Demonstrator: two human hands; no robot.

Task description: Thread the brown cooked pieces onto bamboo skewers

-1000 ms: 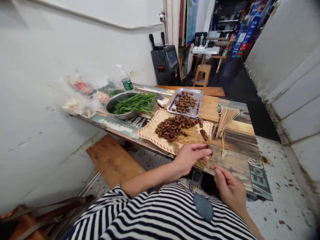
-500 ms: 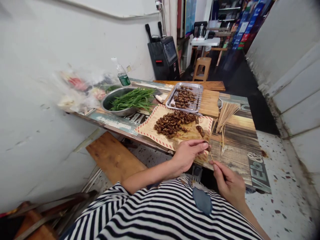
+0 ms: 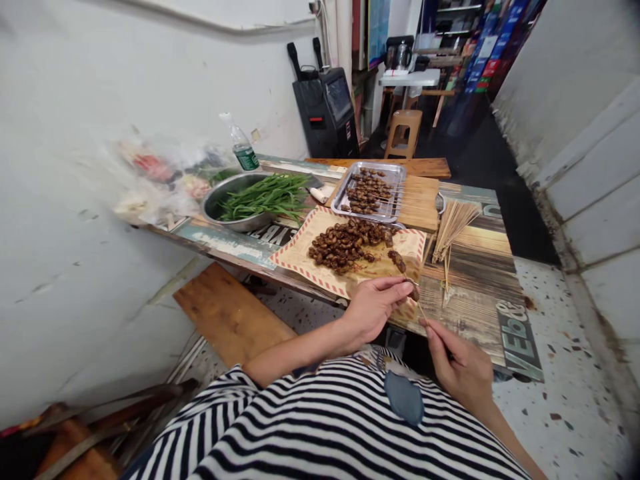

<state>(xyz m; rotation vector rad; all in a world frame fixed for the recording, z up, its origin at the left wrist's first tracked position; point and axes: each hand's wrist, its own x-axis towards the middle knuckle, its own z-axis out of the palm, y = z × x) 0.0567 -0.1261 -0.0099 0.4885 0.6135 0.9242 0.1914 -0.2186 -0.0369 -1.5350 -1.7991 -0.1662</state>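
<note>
My left hand (image 3: 373,310) pinches a glossy dark brown piece (image 3: 413,291), which looks like an insect pupa, on a thin bamboo skewer (image 3: 421,309). Another such piece (image 3: 397,261) sits at the skewer's upper end, above my fingertips. Lower down, my right hand (image 3: 463,363) grips the bare end of the skewer between thumb and forefinger. Just beyond both hands, a heap of the same brown pieces (image 3: 340,248) lies on a paper sheet (image 3: 295,249) with a red-striped border.
Behind the paper, a metal tray (image 3: 337,200) holds several loaded skewers, beside a wooden board (image 3: 423,200). A bundle of bare skewers (image 3: 453,230) lies to the right. Leftward are a metal bowl (image 3: 213,212) of green stalks, a plastic bottle (image 3: 245,155) and blurred plastic bags (image 3: 160,180).
The skewer's upper end has shifted slightly left, and more of the pinched piece shows past my left fingers. Both hands keep their hold; the camera view has moved slightly.
</note>
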